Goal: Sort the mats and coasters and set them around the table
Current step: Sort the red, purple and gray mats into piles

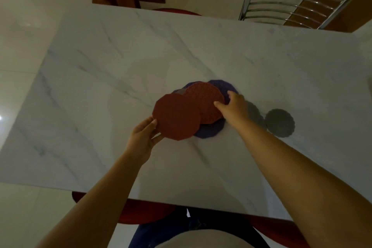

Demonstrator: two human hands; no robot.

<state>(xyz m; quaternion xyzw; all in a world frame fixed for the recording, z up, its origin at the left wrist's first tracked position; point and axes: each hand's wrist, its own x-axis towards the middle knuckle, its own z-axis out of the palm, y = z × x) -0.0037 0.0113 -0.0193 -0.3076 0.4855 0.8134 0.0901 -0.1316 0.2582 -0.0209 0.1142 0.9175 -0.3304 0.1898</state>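
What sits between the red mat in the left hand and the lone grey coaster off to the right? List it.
In the head view, between the red mat and the grey coaster: a second red mat, purple mats beneath, the right hand, and another grey coaster partly behind the wrist.

Matt woven mats, glossy marble table

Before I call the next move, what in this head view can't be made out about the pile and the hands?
- Pile count: the two red mats cover the purple mats and a grey piece, so the total is unknown.
- Grey coaster: partly behind the right hand and forearm.
- Left hand: fingers under the near red mat are hidden.
- Table: right edge cut off by the frame.
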